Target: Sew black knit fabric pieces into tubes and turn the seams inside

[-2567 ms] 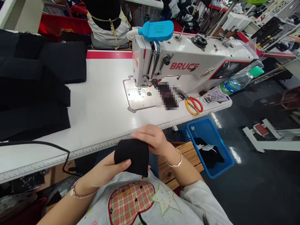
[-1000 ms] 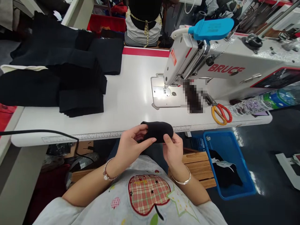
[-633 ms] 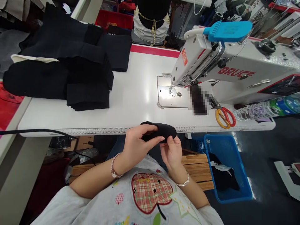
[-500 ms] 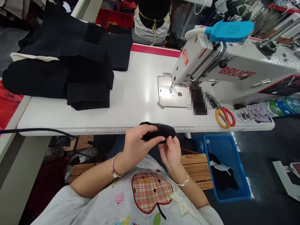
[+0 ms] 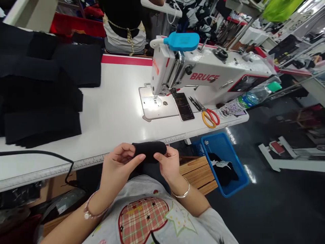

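A small folded piece of black cloth (image 5: 149, 151) is held level between both hands at the table's front edge. My left hand (image 5: 122, 162) pinches its left end, thumb on the near side. On its right end, my right hand (image 5: 168, 163) grips with thumb and fingers. Beyond the hands stands a white sewing machine (image 5: 203, 73), its metal needle plate (image 5: 149, 110) bare of cloth. Stacks of black cloth pieces (image 5: 43, 125) lie on the left of the table.
On the white table (image 5: 114, 112), a phone (image 5: 185, 107), scissors (image 5: 210, 118) and a plastic bottle (image 5: 250, 98) lie right of the needle plate. A blue basket (image 5: 241, 166) holding dark cloth stands below right. A black cable (image 5: 48, 153) crosses the left side. A person (image 5: 124, 30) is beyond the table.
The view has turned to the right, so the table and machine appear further left. The black cloth is now stretched flatter between my hands, with my right thumb on its near face.
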`<state>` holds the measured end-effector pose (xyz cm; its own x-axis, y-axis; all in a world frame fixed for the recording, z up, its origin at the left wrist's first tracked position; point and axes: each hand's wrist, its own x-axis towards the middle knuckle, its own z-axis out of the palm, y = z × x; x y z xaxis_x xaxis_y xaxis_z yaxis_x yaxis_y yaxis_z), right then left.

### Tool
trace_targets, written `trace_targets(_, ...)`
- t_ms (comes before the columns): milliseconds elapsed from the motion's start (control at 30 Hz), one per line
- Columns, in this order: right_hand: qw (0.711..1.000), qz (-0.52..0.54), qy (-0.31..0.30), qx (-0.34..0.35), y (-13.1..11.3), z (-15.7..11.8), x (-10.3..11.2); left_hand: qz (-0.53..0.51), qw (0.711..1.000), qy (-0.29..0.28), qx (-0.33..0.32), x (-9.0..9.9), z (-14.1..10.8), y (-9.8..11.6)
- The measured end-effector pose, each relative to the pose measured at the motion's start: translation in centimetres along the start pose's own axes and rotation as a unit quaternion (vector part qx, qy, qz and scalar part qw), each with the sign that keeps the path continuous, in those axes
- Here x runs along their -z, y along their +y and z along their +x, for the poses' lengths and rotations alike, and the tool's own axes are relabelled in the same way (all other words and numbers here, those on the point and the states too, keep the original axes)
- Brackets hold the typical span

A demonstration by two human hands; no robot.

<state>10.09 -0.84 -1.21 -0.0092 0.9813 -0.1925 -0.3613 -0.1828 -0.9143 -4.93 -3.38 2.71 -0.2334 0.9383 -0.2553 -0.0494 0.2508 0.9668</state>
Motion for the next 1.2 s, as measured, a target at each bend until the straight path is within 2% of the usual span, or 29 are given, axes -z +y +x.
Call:
trace_targets(133,0.997,-0.067,-0.043,0.006,-0.9,-0.3,0.6,-0.051,0.979,-0.177,0.084,0.3,0.9,-1.4)
trace_targets(200,0.992,-0.118,-0.044,0.016,-1.4,-0.4,0.7,-0.026,0.972,-0.215,0.091,0.2,1.2,-1.8)
trace_targets(333,0.985,-0.164,-0.051,0.022,-1.8,-0.1,1.3,0.036,0.974,-0.217,0.061,-0.4,1.4,-1.2)
trace_targets(533,0.968,-0.21,-0.13,0.046,-2.6,0.6,3.0,0.058,0.982,-0.176,0.027,-1.0,1.8,-0.5)
trace_targets(633,0.962,-0.233,-0.118,0.079,-3.1,0.9,3.3,0.062,0.981,-0.183,0.033,-1.0,1.8,-0.7)
trace_targets(767,0.96,-0.24,-0.072,0.124,-3.1,1.0,3.0,0.064,0.976,-0.203,0.05,-1.2,1.6,-0.9)
trace_targets(933,0.935,-0.29,-0.047,0.199,-2.7,0.9,3.2,0.062,0.975,-0.203,0.059,-1.3,1.3,-0.8)
trace_targets(1033,0.904,-0.32,-0.022,0.282,-3.6,2.8,4.9,0.031,0.985,-0.16,0.06,-1.1,1.2,-0.6)
trace_targets(1067,0.879,-0.346,0.019,0.328,-4.2,3.9,5.8,0.015,0.987,-0.141,0.071,-1.0,1.2,-0.6)
trace_targets(1133,0.796,-0.433,0.109,0.407,-5.4,6.6,7.8,-0.031,0.988,-0.109,0.108,-0.9,1.3,-0.6)
trace_targets(1200,0.739,-0.518,0.137,0.407,-6.5,9.5,9.9,-0.09,0.98,-0.092,0.151,-0.9,1.3,-0.7)
